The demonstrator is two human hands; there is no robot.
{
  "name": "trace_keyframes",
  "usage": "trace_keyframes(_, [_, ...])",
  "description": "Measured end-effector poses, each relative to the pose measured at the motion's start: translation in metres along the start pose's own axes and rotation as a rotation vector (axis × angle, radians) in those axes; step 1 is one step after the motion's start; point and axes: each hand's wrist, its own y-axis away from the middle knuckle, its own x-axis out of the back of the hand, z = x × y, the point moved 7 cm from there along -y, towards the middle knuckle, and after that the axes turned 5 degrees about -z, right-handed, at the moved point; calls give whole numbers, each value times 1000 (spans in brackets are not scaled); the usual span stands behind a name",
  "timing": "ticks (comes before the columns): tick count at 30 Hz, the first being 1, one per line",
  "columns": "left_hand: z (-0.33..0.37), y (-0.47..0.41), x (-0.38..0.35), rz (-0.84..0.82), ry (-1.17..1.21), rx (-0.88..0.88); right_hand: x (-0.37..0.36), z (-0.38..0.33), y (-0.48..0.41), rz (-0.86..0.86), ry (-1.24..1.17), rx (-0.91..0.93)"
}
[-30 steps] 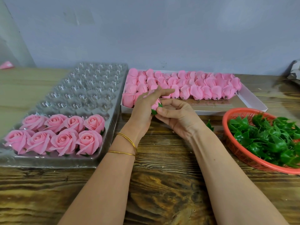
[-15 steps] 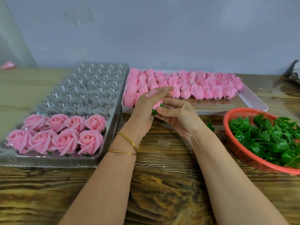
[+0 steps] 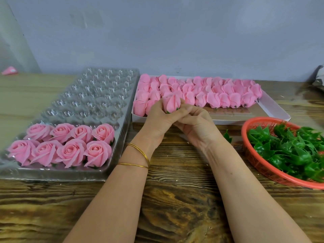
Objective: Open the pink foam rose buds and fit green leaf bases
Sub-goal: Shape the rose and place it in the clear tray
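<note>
A closed pink foam rose bud (image 3: 172,102) stands upright between both hands, with green leaf tips showing at its bottom. My left hand (image 3: 158,120) grips its left side and my right hand (image 3: 194,123) grips its base from the right; the fingers of both curl round it. Behind them a white box (image 3: 273,112) holds several rows of closed pink buds (image 3: 219,95). At the right an orange basket (image 3: 252,155) holds several green leaf bases (image 3: 289,151). Several opened pink roses (image 3: 66,146) sit in the near cells of a clear plastic tray (image 3: 98,95).
One loose green leaf base (image 3: 227,136) lies on the wooden table between my right wrist and the basket. A pink scrap (image 3: 9,70) lies far left by the wall. A grey crumpled object (image 3: 318,78) sits at the right edge.
The bud was hidden low between the hands with my left fingers stretched over it. Now both hands have turned it upright, so it shows above the curled fingers.
</note>
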Motion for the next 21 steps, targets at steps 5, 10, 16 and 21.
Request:
trace_keyframes(5, [3, 1, -1, -52, -1, -16, -3, 5, 1, -48, -80, -68])
trace_keyframes(10, [4, 3, -2, -70, 3, -14, -11, 5, 2, -131, -131, -103])
trace_keyframes(16, [8, 6, -4, -65, -6, -32, -11, 7, 3, -185, -147, -128])
trace_keyframes(21, [6, 5, -1, 2, -2, -32, -8, 6, 1, -176, -93, -103])
